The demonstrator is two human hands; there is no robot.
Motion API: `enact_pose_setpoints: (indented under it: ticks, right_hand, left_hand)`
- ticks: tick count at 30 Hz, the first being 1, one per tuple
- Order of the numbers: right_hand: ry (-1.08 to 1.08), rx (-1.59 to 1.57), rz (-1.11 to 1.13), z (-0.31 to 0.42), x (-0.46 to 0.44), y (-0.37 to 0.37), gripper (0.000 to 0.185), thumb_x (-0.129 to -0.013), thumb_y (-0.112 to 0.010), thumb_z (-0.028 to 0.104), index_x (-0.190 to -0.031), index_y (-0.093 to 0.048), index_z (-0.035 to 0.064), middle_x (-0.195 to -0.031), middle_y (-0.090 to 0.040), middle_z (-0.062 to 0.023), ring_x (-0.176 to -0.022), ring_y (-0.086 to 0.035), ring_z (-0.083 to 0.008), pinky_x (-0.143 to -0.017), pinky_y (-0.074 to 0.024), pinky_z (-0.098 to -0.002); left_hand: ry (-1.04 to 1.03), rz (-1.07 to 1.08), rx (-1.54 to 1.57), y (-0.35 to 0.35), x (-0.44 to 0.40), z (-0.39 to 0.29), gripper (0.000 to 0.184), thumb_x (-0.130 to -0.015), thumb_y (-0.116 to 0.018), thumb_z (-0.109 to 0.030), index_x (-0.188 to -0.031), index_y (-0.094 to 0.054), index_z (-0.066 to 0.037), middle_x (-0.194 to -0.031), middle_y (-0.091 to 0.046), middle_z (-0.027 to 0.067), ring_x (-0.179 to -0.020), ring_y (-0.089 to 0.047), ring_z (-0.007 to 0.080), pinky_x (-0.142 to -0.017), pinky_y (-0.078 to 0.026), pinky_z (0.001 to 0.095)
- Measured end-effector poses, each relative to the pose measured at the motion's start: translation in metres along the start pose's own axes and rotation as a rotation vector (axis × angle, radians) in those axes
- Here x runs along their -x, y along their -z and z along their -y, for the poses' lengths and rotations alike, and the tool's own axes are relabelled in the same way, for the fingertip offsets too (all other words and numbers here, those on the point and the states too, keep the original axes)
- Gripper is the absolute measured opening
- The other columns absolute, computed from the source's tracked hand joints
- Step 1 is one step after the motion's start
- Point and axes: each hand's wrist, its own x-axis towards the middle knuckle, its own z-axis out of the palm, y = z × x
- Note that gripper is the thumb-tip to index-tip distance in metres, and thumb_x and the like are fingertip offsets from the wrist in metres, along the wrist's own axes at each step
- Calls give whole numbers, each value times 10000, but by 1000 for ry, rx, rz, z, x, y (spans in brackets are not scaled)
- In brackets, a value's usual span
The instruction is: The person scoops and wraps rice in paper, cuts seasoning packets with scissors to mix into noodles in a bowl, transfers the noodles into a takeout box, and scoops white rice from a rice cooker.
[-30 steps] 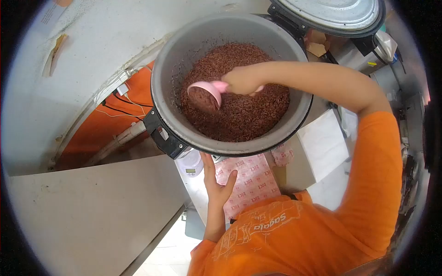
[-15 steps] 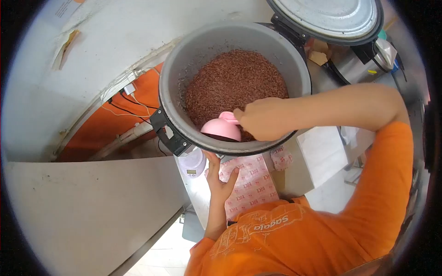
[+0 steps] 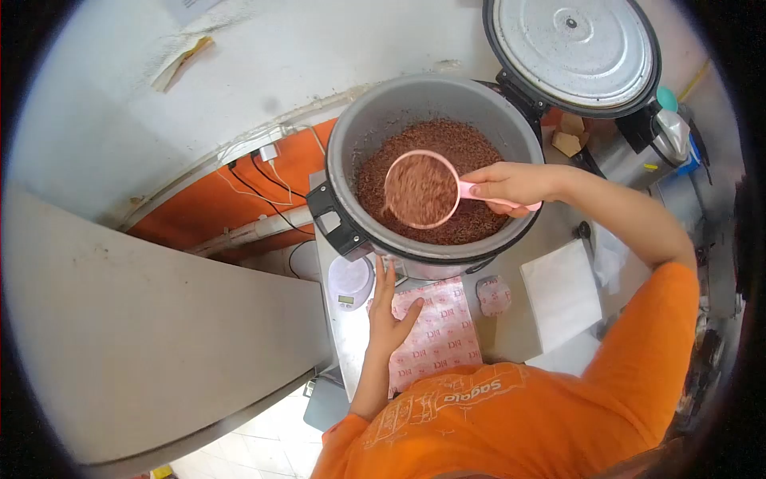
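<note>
My right hand (image 3: 515, 188) grips the handle of a pink measuring scoop (image 3: 461, 190). Reddish-brown cooked rice (image 3: 420, 190) fills the scoop, which is level above the open rice cooker (image 3: 351, 148). More of the same rice (image 3: 455, 140) lies in the grey pot below. My left hand (image 3: 390, 315) is open, fingers spread, near the front of the cooker; its fingertips reach up to the cooker's base. Beneath and beside that hand is a sheet of pink printed wrapping paper (image 3: 437, 327). A small kitchen scale (image 3: 350, 281) stands just left of the fingers.
The cooker's lid (image 3: 573, 52) is raised at the back right. A wrapped packet (image 3: 494, 296) and a stack of white paper (image 3: 561, 295) lie on the table to the right. Cables (image 3: 267, 180) run along the wall, and a pale panel (image 3: 199, 319) borders the left.
My right hand has lifted the scoop out of the rice and turned it upward, now full. My left hand has stayed in about the same place. The view has shifted slightly.
</note>
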Motion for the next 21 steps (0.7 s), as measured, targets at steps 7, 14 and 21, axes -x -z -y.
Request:
enact_pose_setpoints:
  ticks: [7, 14, 21]
  right_hand:
    - [53, -407, -47, -15, 78, -60, 412, -1002, -417, 309, -1359, -411, 103, -593, -421, -2, -396, -344, -71, -357, -260, -228]
    - [-242, -688, 33, -135, 61, -183, 489, -927, -485, 191, -1395, -383, 92, -662, -484, -35, -422, -409, -93, -374, -349, -236]
    - [-300, -695, -42, -246, -40, -280, 414, -906, -483, 154, -1313, -441, 89, -719, -506, -42, -500, -462, -124, -395, -370, -275]
  left_hand:
    - [53, 197, -406, -13, 93, 64, 849, -756, -741, -331, -1432, -318, -43, -1490, -250, 245, -1369, -251, 435, -1072, -273, 556]
    - [155, 441, -744, -30, 175, 94, 1187, -626, -739, -610, -1471, -169, -1, -1537, -122, 215, -1416, -78, 432, -1092, -146, 616]
    - [121, 451, -793, -31, 184, 104, 1250, -589, -750, -627, -1455, -155, 51, -1535, -116, 225, -1422, -91, 405, -1094, -152, 608]
